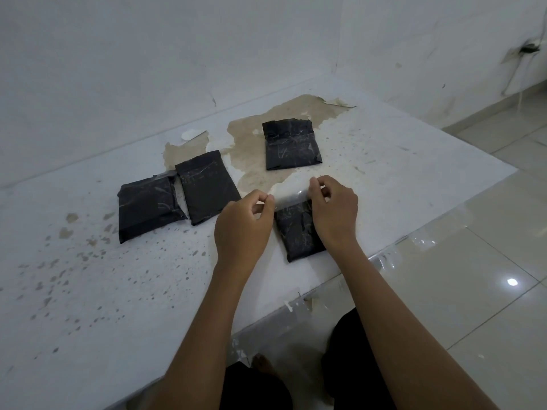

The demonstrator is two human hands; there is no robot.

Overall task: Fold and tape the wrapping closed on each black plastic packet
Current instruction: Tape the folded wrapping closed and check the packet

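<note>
A black plastic packet (297,232) lies near the front edge of the white surface (88,291), between the person's two hands. Stretched across its far end is a strip of clear tape (291,194), glossy and nearly see-through, held taut just above or at the packet's top edge; whether it already touches the wrapping cannot be told. The left hand (241,229) pinches the strip's left end between thumb and forefinger, the other fingers curled in. The right hand (334,210) pinches the right end the same way, its wrist and forearm crossing over the packet's right side and hiding that edge.

Three more black packets rest farther off on the surface. One (291,145) lies beyond the hands, on a bare brown patch (251,149) where the white coating has peeled away, with tape glinting over its folded top. Two others sit to the left: a tilted one (207,187) and, just beside it and partly overlapping, a larger one (146,211) with tape at its upper right corner.

The surface is speckled with small chipped spots and stands against a white wall (148,69). Glossy pale floor tiles (473,261) lie to the right. Below the forearms, dark clothing (349,365) and a bare foot (262,362) show.
</note>
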